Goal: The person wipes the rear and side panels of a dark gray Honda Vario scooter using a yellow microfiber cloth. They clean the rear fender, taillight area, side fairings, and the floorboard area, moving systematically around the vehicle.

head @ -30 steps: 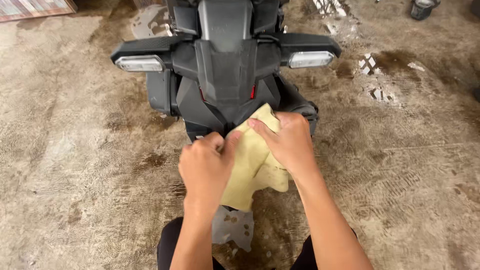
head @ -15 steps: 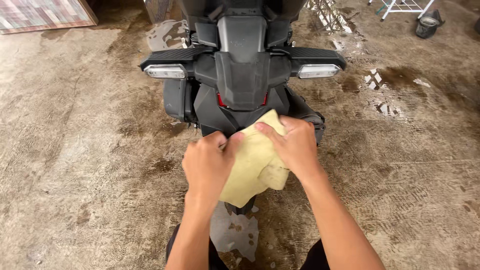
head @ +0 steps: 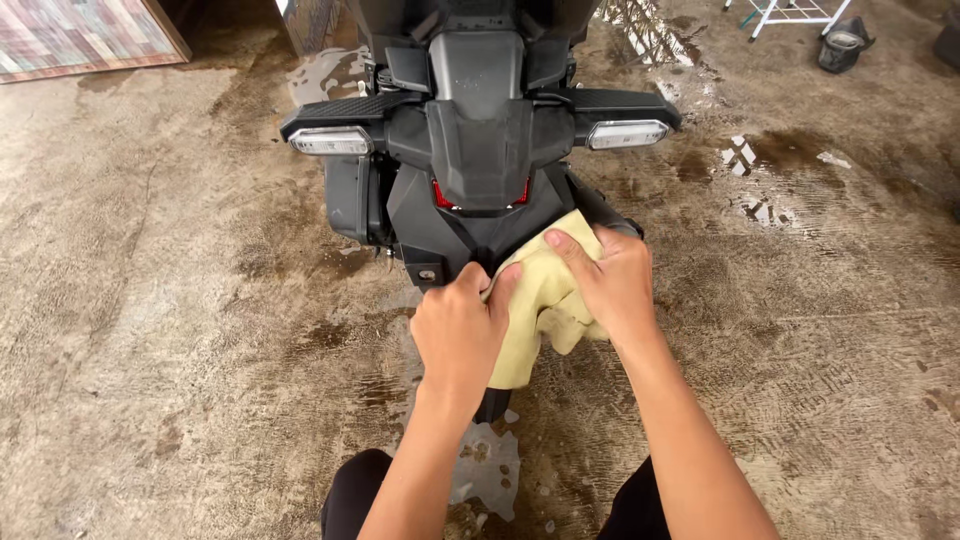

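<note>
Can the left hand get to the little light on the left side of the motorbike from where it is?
Probably yes. The left hand grips the yellow cloth at the tail of the motorbike, and the left light sits up and to its left with nothing between them. It would likely have to let go of the cloth.

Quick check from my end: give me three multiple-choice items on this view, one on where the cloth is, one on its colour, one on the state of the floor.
1. Where is the cloth?
A. On the floor
B. Against the motorcycle's rear, under both hands
C. On the seat

2. What colour is the cloth?
A. Blue
B. Pale yellow
C. Red

3. How is the floor?
A. Wet in patches
B. Carpeted
C. Covered in snow

Answers:
1 B, the left hand and right hand press it to the dark rear panel.
2 B, it shows pale yellow between the hands.
3 A, dark patches and a puddle show on the concrete.
</note>
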